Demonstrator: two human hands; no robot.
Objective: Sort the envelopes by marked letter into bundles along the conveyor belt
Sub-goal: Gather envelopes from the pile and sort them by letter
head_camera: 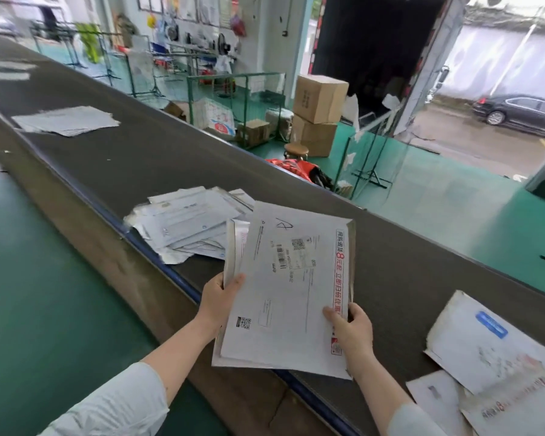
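Observation:
I hold a stack of white envelopes (283, 294) above the near edge of the dark conveyor belt (158, 158). The top envelope bears a handwritten letter A near its far end, a barcode and red print along its right side. My left hand (219, 297) grips the stack's left edge, thumb on top. My right hand (350, 328) pinches the top envelope's lower right edge. One bundle of envelopes (186, 225) lies on the belt just beyond the stack. Another bundle (66, 120) lies farther left along the belt. A third pile (485, 357) sits at the right.
A blue rail (158, 256) runs along the belt's near edge, with green floor (44, 278) on my side. Beyond the belt stand stacked cardboard boxes (318, 114), a small round stool (296, 151), green wire cages (233, 99) and an open doorway with a parked car (519, 113).

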